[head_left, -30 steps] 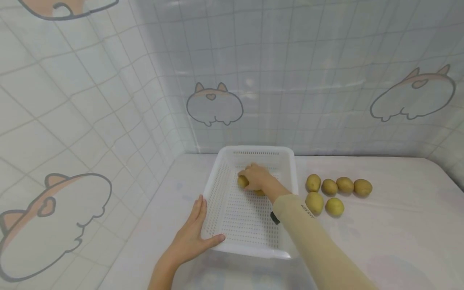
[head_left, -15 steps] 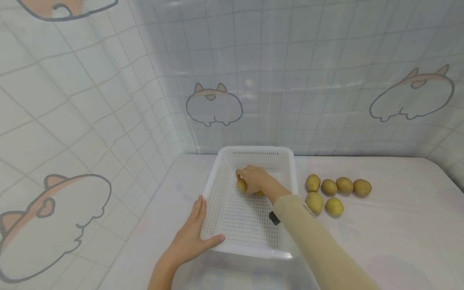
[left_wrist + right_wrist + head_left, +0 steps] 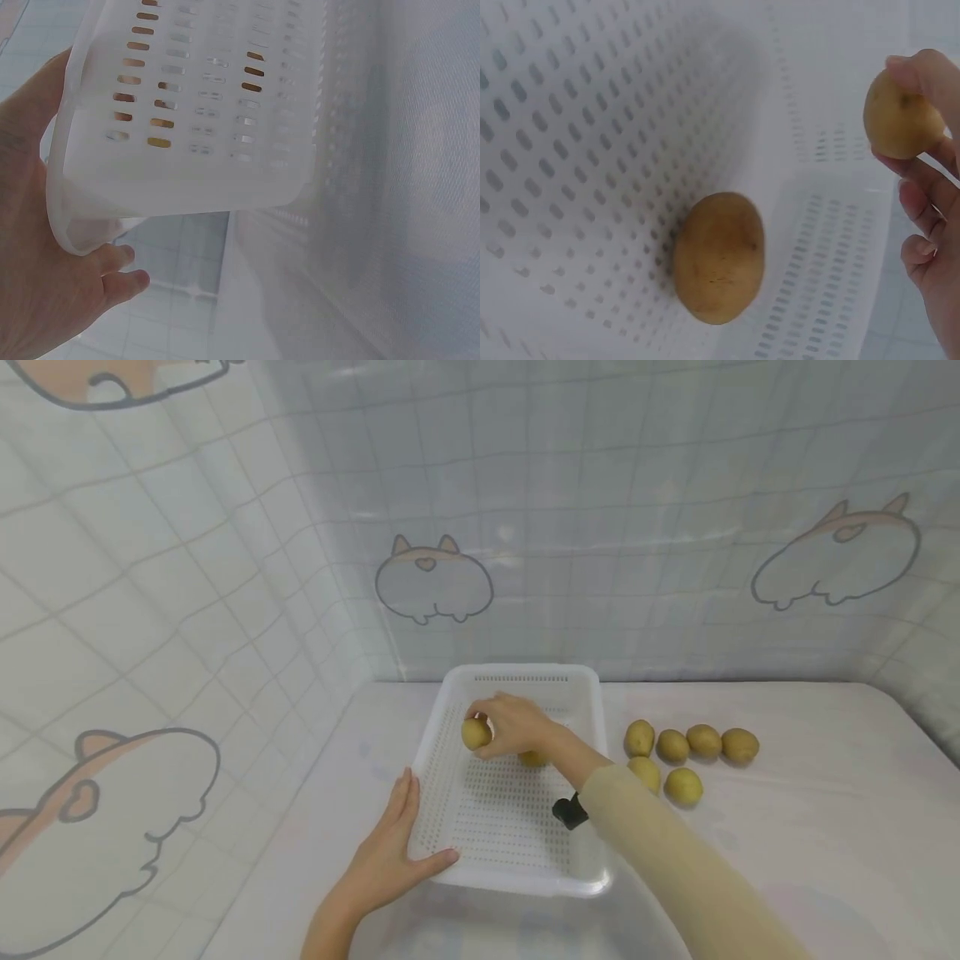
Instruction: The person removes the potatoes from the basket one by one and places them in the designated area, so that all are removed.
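A white perforated plastic basket (image 3: 517,883) stands on the table. My left hand (image 3: 386,847) holds its near left corner, thumb over the front rim and fingers along the left rim. In the left wrist view, the left hand (image 3: 34,240) wraps that corner from outside. Over the left part of the basket, my right hand (image 3: 517,725) pinches a potato (image 3: 476,734) between thumb and fingers. That potato (image 3: 900,116) appears raised above the basket floor in the right wrist view. Another potato (image 3: 720,259) lies on the floor, partly hidden behind the right wrist in the head view.
Right of the basket several potatoes lie on the table, among them a yellowish one (image 3: 684,787) and a browner one (image 3: 739,746). A black wrist device (image 3: 571,812) hangs under the right sleeve (image 3: 675,852). Patterned sheeting (image 3: 570,527) rises behind the table.
My right hand has lifted its potato and carried it left within the basket, exposing more of the other potato. The left hand keeps its place on the corner. The head view has shifted slightly.
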The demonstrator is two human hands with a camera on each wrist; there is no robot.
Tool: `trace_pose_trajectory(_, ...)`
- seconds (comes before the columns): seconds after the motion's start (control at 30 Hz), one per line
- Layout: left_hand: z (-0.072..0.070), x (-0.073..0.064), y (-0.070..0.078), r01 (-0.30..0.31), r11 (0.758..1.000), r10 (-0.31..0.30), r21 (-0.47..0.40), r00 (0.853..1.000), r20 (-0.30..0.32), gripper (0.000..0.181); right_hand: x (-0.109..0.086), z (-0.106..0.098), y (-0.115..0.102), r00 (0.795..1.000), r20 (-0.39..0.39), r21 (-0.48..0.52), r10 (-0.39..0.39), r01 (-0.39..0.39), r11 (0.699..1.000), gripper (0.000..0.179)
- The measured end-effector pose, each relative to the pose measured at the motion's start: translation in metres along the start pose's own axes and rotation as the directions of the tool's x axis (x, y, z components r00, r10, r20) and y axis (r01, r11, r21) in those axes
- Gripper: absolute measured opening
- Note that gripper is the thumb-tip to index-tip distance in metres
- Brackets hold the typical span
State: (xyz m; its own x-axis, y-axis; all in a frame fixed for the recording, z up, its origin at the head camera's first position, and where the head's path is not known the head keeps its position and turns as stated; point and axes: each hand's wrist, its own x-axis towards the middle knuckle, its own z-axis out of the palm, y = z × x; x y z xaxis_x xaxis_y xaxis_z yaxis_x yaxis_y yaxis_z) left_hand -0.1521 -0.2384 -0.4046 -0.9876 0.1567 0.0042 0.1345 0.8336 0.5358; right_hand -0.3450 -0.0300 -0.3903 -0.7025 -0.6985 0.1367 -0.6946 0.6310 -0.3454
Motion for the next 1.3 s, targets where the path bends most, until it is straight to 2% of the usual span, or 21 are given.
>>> trace_pose_trajectory(0.2, 0.000, 0.000, -0.003, 0.003, 1.000, -0.003, 0.013, 1.000, 0.010, 0.116, -0.011, -0.012, -0.007, 0.995, -0.084, 0.142, -0.051, 0.063, 0.988, 0.053)
trace_pose_trajectory(0.37, -0.002, -0.001, -0.004, 0.006, 1.000, -0.006, 0.015, 1.000, 0.013, 0.117, -0.018, -0.023, -0.014, 0.982, -0.156, 0.195, -0.105, 0.135, 0.971, 0.053)
trace_pose_trajectory(0.5, -0.003, 0.000, -0.005, 0.001, 1.000, -0.001, 0.021, 1.000, 0.003, 0.116, -0.022, -0.032, -0.019, 0.975, -0.187, 0.224, -0.118, 0.159, 0.962, 0.052)
trace_pose_trajectory(0.7, -0.003, 0.000, -0.007, 0.005, 1.000, -0.006, 0.010, 1.000, 0.020, 0.116, -0.027, -0.046, -0.024, 0.973, -0.211, 0.225, -0.096, 0.144, 0.964, 0.053)
trace_pose_trajectory(0.9, -0.002, 0.003, -0.009, 0.003, 1.000, -0.003, 0.018, 1.000, 0.007, 0.117, -0.040, -0.058, -0.024, 0.961, -0.267, 0.257, -0.068, 0.139, 0.956, 0.053)
trace_pose_trajectory(1.07, -0.002, 0.006, -0.010, -0.017, 0.999, 0.017, 0.029, 1.000, -0.006, 0.116, -0.053, -0.068, -0.020, 0.954, -0.295, 0.235, -0.059, 0.133, 0.963, 0.053)
trace_pose_trajectory(1.3, -0.003, 0.007, -0.011, -0.006, 1.000, 0.006, 0.027, 1.000, 0.007, 0.117, -0.065, -0.076, -0.011, 0.936, -0.346, 0.182, -0.067, 0.137, 0.974, 0.055)
